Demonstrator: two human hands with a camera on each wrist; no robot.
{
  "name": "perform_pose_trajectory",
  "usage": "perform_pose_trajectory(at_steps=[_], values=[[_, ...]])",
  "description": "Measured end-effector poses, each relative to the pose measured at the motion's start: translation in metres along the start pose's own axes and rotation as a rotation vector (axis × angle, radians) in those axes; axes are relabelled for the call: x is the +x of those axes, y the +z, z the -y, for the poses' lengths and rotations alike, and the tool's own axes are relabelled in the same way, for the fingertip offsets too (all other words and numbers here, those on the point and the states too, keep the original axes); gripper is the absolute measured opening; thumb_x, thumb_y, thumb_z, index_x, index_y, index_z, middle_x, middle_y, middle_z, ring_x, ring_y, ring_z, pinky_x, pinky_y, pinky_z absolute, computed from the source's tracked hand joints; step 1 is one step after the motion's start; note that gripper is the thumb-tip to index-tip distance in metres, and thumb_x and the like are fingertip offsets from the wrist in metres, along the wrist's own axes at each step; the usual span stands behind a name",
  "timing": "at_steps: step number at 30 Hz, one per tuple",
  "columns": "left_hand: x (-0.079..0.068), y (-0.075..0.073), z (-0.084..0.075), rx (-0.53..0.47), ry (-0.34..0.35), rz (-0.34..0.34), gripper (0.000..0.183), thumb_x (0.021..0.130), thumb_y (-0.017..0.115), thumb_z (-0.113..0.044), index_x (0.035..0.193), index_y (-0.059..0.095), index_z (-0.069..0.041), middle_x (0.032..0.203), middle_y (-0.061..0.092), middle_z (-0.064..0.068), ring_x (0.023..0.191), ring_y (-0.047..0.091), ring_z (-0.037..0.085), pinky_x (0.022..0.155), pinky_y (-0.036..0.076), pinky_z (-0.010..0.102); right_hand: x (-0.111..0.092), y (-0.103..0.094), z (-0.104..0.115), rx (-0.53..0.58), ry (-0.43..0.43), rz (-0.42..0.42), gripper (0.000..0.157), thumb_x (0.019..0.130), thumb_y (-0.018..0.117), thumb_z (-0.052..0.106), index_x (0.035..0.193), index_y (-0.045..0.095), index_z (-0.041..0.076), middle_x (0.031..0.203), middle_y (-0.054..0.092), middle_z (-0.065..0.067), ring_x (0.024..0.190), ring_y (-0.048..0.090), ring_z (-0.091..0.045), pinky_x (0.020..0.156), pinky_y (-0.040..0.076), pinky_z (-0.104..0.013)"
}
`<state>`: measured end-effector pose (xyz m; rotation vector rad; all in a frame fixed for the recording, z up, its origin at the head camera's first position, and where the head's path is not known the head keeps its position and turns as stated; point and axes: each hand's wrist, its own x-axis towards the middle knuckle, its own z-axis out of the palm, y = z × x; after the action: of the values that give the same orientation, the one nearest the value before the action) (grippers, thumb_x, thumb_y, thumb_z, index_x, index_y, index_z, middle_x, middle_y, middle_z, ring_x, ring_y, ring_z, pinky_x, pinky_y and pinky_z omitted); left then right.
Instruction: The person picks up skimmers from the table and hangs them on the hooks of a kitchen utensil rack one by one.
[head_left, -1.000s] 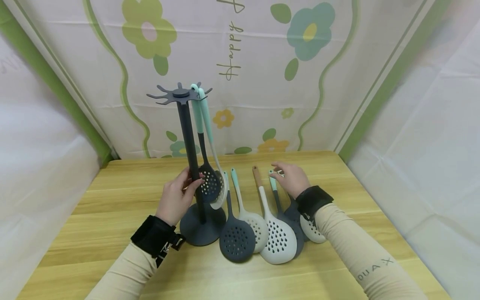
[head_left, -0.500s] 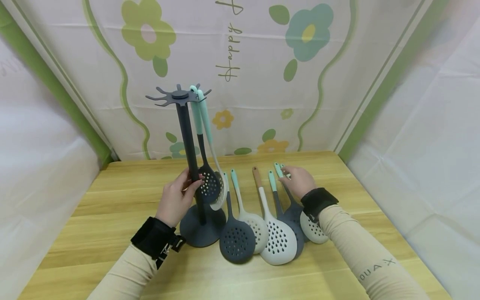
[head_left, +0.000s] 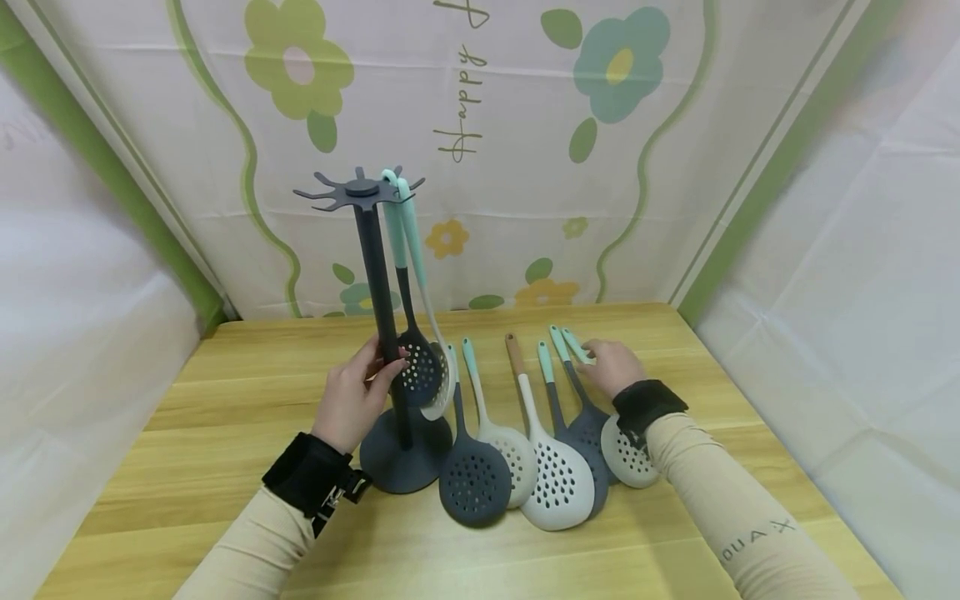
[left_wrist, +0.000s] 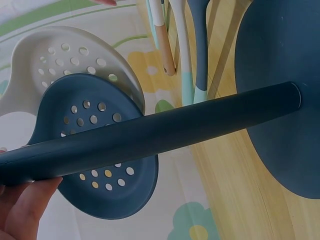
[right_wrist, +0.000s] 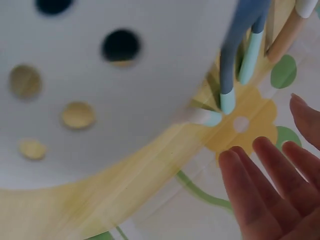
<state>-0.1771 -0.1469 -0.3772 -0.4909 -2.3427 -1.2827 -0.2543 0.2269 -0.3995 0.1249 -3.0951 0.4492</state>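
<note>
My left hand (head_left: 348, 402) grips the pole of a dark utensil stand (head_left: 374, 267) with a round base and a spoked top. From that top hang a dark slotted spoon (head_left: 418, 375) and a white slotted one (head_left: 450, 385), both with mint handles. In the right wrist view my right hand (right_wrist: 270, 190) has loosely extended fingers and holds nothing. The head view places it beside the mint handle (head_left: 578, 347) of the rightmost white skimmer (head_left: 630, 457); whether they touch there is unclear. That skimmer's perforated head looms large and blurred in the right wrist view.
Several utensils lie on the wooden table (head_left: 247, 467): a dark skimmer (head_left: 475, 483), a pale one (head_left: 517, 458), a white slotted turner (head_left: 557, 492) with a brown handle, and overlapping dark ones (head_left: 588, 425). Patterned cloth (head_left: 517, 233) stands behind the table.
My right hand has shifted rightward and slightly down, uncovering the mint handles of the two rightmost utensils. The left hand and the stand hold the same place.
</note>
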Motion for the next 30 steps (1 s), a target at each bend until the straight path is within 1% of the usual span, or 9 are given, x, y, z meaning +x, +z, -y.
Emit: perform_pose_trajectory(at_steps=[7, 11, 16, 19, 22, 24, 27, 30], values=[[0.000, -0.001, 0.000, 0.004, 0.003, -0.007, 0.034, 0.097, 0.062, -0.006, 0.129, 0.057, 0.002, 0.110, 0.072, 0.021, 0.103, 0.070, 0.041, 0.079, 0.057, 0.048, -0.001, 0.001, -0.011, -0.011, 0.028, 0.050, 0.046, 0.092, 0.069, 0.019, 0.127, 0.059, -0.009, 0.117, 0.067, -0.027, 0.105, 0.066, -0.041, 0.087, 0.054, -0.050], [0.000, -0.001, 0.000, 0.004, -0.001, -0.004, 0.034, 0.097, 0.062, -0.006, 0.129, 0.057, 0.002, 0.110, 0.071, 0.021, 0.104, 0.070, 0.041, 0.079, 0.057, 0.048, 0.001, 0.006, -0.019, -0.026, 0.061, 0.084, 0.047, 0.089, 0.072, 0.018, 0.124, 0.060, -0.011, 0.112, 0.068, -0.027, 0.094, 0.067, -0.036, 0.080, 0.055, -0.046], [0.000, -0.001, -0.001, 0.001, -0.006, 0.003, 0.034, 0.097, 0.061, -0.007, 0.130, 0.057, 0.002, 0.111, 0.071, 0.021, 0.105, 0.069, 0.041, 0.080, 0.057, 0.048, 0.004, 0.015, -0.032, -0.075, 0.059, 0.100, 0.047, 0.087, 0.075, 0.021, 0.120, 0.062, -0.011, 0.106, 0.070, -0.026, 0.083, 0.064, -0.031, 0.077, 0.054, -0.045], [0.000, -0.002, 0.000, 0.001, -0.007, 0.003, 0.034, 0.097, 0.062, -0.007, 0.129, 0.057, 0.002, 0.111, 0.071, 0.021, 0.104, 0.070, 0.040, 0.079, 0.058, 0.048, 0.005, 0.018, -0.038, -0.076, 0.054, 0.098, 0.048, 0.085, 0.076, 0.022, 0.118, 0.063, -0.011, 0.103, 0.070, -0.026, 0.081, 0.064, -0.030, 0.076, 0.055, -0.045], [0.000, -0.001, 0.000, 0.003, -0.001, 0.001, 0.032, 0.096, 0.063, -0.006, 0.127, 0.058, 0.002, 0.109, 0.072, 0.020, 0.103, 0.070, 0.039, 0.078, 0.058, 0.047, 0.004, 0.019, -0.039, -0.057, 0.076, 0.116, 0.049, 0.084, 0.076, 0.021, 0.119, 0.062, -0.011, 0.101, 0.070, -0.025, 0.081, 0.064, -0.030, 0.074, 0.055, -0.044], [0.000, -0.001, 0.001, 0.006, 0.006, -0.001, 0.031, 0.096, 0.063, -0.006, 0.125, 0.059, 0.002, 0.108, 0.072, 0.020, 0.103, 0.071, 0.039, 0.077, 0.058, 0.047, 0.004, 0.019, -0.038, -0.046, 0.099, 0.131, 0.050, 0.085, 0.076, 0.021, 0.120, 0.061, -0.011, 0.099, 0.070, -0.024, 0.081, 0.064, -0.029, 0.073, 0.055, -0.042], [0.000, -0.001, 0.001, 0.010, 0.014, -0.003, 0.030, 0.095, 0.064, -0.006, 0.123, 0.059, 0.002, 0.108, 0.072, 0.020, 0.102, 0.071, 0.038, 0.076, 0.059, 0.047, 0.002, 0.019, -0.037, -0.037, 0.118, 0.145, 0.047, 0.085, 0.076, 0.020, 0.118, 0.062, -0.010, 0.091, 0.069, -0.019, 0.077, 0.063, -0.026, 0.068, 0.052, -0.037], [0.000, -0.001, 0.001, 0.013, 0.014, -0.002, 0.030, 0.095, 0.064, -0.006, 0.124, 0.059, 0.002, 0.108, 0.072, 0.020, 0.103, 0.071, 0.039, 0.077, 0.059, 0.047, 0.002, 0.021, -0.037, -0.034, 0.119, 0.144, 0.040, 0.084, 0.077, 0.020, 0.110, 0.065, -0.008, 0.081, 0.066, -0.013, 0.071, 0.060, -0.024, 0.062, 0.047, -0.032]])
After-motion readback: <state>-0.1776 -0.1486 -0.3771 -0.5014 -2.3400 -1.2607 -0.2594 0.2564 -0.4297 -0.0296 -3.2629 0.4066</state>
